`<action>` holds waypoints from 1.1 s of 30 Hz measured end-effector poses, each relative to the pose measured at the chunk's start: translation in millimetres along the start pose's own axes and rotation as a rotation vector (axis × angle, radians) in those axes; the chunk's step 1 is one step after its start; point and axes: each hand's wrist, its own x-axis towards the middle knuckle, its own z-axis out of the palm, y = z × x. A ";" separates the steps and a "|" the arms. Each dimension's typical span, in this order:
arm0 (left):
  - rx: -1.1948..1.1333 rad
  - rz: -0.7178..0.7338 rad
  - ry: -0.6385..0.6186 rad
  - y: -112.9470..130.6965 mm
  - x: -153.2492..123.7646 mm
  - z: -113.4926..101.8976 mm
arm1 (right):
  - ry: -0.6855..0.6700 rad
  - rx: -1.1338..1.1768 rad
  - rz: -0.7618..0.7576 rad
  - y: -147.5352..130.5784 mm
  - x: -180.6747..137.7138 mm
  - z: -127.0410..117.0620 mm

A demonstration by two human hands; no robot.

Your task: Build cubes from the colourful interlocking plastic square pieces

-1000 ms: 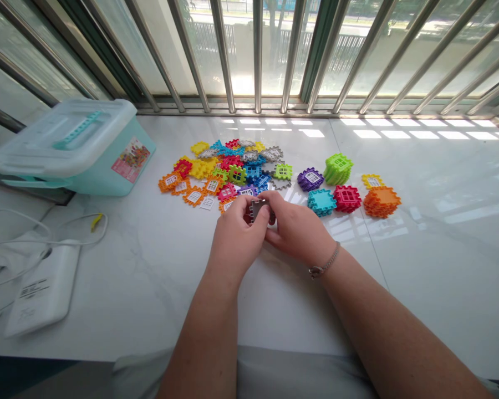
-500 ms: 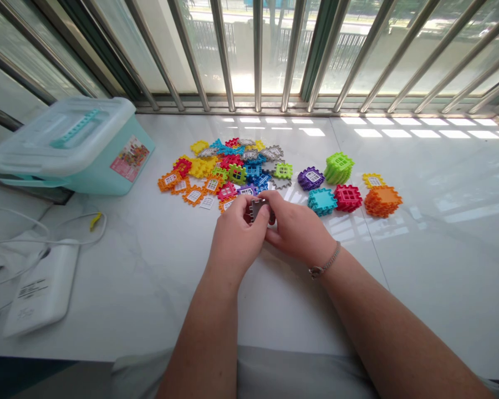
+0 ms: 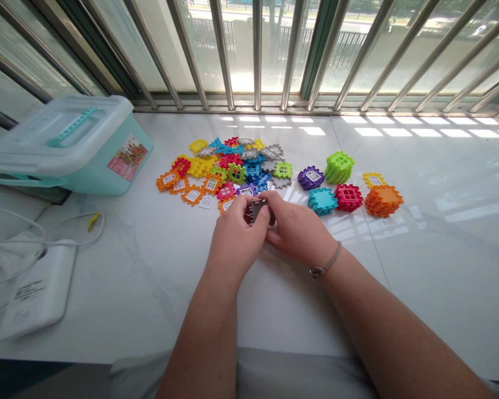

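Head view shows a white, glossy surface point(image 3: 158, 288) with faint grey veins and one thin seam on its right part. Along its far edge stands a window point(image 3: 241, 61) behind metal bars point(image 3: 257, 55), and patches of light point(image 3: 312, 131) lie just before them. At the left is a mint box point(image 3: 95, 172) with a pale lid; nearer, a white device point(image 3: 41, 288) lies beside a cable point(image 3: 66, 242). The left hand point(image 3: 235, 238) and the right hand point(image 3: 301, 230) together pinch a grey toothed piece point(image 3: 256, 209) between thumbs and fingers; some fingertips are hidden. This piece is in front of a mixed pile point(image 3: 235, 173), and coloured stacks point(image 3: 348, 195) stand to the right.
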 end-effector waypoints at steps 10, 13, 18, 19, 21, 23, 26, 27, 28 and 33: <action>-0.019 0.001 -0.004 2.3 0.0 -0.2 | 0.036 -0.001 -0.030 2.0 -0.6 1.0; -0.019 0.007 -0.002 2.4 -0.4 0.0 | 0.051 0.005 -0.042 2.7 -0.6 1.2; -0.016 0.015 0.005 2.7 -0.5 0.2 | 0.049 0.000 -0.043 2.8 -0.5 1.2; -0.017 0.014 0.006 2.6 -0.4 0.2 | 0.050 -0.001 -0.043 2.8 -0.5 1.3; -0.018 0.012 0.006 2.5 -0.1 0.3 | 0.056 -0.001 -0.045 2.9 -0.6 1.6; -0.019 0.014 0.004 2.2 0.1 0.4 | 0.061 0.005 -0.045 3.0 -0.8 1.8; -0.013 0.016 0.005 1.6 0.2 0.2 | 0.061 0.015 -0.042 3.0 -0.9 2.0; -0.010 0.016 0.006 1.5 0.2 0.2 | 0.060 0.016 -0.040 3.0 -0.8 1.9; -0.008 0.016 0.007 1.3 0.1 0.1 | 0.059 0.018 -0.039 2.9 -0.7 1.8; -0.012 0.014 0.005 0.7 -0.1 0.1 | 0.040 0.011 -0.027 1.6 -0.3 0.7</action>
